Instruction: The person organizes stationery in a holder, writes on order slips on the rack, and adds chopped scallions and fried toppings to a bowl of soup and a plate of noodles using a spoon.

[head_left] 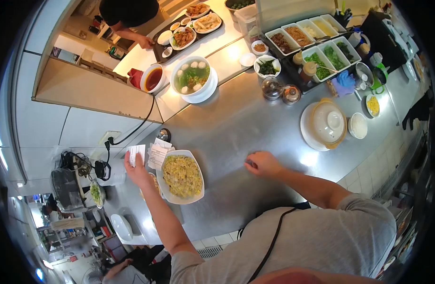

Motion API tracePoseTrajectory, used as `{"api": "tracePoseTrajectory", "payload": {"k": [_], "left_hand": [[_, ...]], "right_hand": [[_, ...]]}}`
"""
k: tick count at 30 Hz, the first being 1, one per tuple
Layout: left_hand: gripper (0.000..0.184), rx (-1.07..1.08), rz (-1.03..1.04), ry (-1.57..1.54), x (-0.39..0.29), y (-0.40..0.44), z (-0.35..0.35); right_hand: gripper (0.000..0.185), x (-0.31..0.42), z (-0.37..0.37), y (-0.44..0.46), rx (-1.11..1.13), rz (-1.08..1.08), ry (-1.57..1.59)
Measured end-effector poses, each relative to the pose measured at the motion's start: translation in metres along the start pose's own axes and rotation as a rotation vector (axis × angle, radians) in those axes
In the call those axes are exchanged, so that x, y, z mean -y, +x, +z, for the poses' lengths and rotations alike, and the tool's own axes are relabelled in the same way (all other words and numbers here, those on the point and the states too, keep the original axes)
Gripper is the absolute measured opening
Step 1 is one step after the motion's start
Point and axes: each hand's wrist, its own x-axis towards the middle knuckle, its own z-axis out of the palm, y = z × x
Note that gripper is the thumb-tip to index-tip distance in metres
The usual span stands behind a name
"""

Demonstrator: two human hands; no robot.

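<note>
My left hand (138,171) is closed on a white printed paper slip (138,152), held near the wall at the counter's left end. More paper slips (159,152) lie just right of it, against the rim of a white oblong dish of fried rice (182,177). A further dish is partly hidden behind my left forearm. My right hand (264,164) is loosely curled over the bare steel counter (236,128), with nothing visible in its fingers. A call bell (164,135) stands beyond the slips.
A soup bowl with balls and greens (193,78) and a dark red bowl of sauce (153,78) stand on the pass ledge. Beyond, a person's hand (145,42) touches a food tray (158,49). A lidded clay pot (327,124) and topping bins (324,61) stand right.
</note>
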Motion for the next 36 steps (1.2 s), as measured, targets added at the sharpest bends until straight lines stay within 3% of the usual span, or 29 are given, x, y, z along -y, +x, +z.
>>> {"api": "tracePoseTrajectory", "payload": {"k": [3, 5, 6, 10, 17, 20, 22, 23, 25, 27, 28, 29, 30, 31, 32, 34, 36], "left_hand": [[0.054, 0.041, -0.024, -0.072, 0.023, 0.018, -0.004], [0.055, -0.028, 0.080, 0.134, 0.038, 0.029, -0.014], [0.055, -0.100, 0.044, 0.035, 0.027, 0.022, -0.010], [0.053, -0.254, 0.032, -0.189, 0.024, 0.029, -0.026], [0.052, -0.029, 0.074, -0.233, 0.039, 0.009, -0.018], [0.052, 0.056, 0.104, -0.071, 0.041, -0.008, -0.022], [0.047, 0.130, -0.120, 0.515, 0.042, -0.010, -0.027], [0.045, 0.136, -0.120, 0.653, 0.042, -0.011, -0.027], [0.045, 0.173, 0.105, 0.494, 0.100, 0.022, -0.060], [0.038, 0.270, 0.096, 0.697, 0.083, 0.023, -0.047], [0.037, 0.385, 0.315, 0.616, 0.113, 0.044, -0.058], [0.037, 0.517, 0.296, 0.600, 0.136, 0.071, -0.072], [0.039, 0.365, 0.267, 0.718, 0.160, 0.088, -0.071], [0.043, 0.324, 0.267, 0.904, 0.132, 0.080, -0.051], [0.044, 0.232, 0.430, 0.989, 0.156, 0.103, -0.063], [0.041, 0.195, 0.295, 0.960, 0.134, 0.099, -0.042], [0.039, 0.237, 0.249, 1.006, 0.157, 0.124, -0.053]], "right_hand": [[0.019, -0.002, 0.000, -0.001, 0.007, -0.011, 0.023], [0.017, -0.007, 0.007, -0.001, -0.023, 0.010, -0.005], [0.017, -0.004, 0.007, -0.003, 0.050, 0.009, 0.022], [0.012, 0.006, 0.006, 0.005, -0.031, 0.016, 0.071], [0.010, 0.008, 0.005, 0.007, -0.098, -0.035, 0.035], [0.012, 0.011, 0.004, 0.006, -0.098, -0.026, 0.020], [0.012, 0.015, 0.002, 0.007, -0.093, -0.018, 0.028], [0.012, 0.016, 0.001, 0.007, -0.094, -0.008, 0.036], [0.018, -0.001, 0.014, 0.008, -0.018, -0.056, -0.007], [0.023, -0.016, 0.023, 0.000, -0.003, -0.072, 0.000], [0.024, -0.020, 0.022, -0.002, 0.198, 0.052, -0.039], [0.023, -0.019, 0.025, -0.007, -0.038, -0.106, -0.035], [0.023, -0.014, 0.017, -0.007, -0.071, -0.106, -0.050], [0.024, -0.004, 0.005, -0.008, -0.118, -0.128, -0.056], [0.024, -0.002, 0.007, -0.012, -0.118, -0.115, -0.058], [0.023, -0.006, 0.011, -0.009, -0.126, -0.129, -0.077], [0.023, -0.006, 0.010, -0.011, -0.054, -0.084, -0.106]]}}
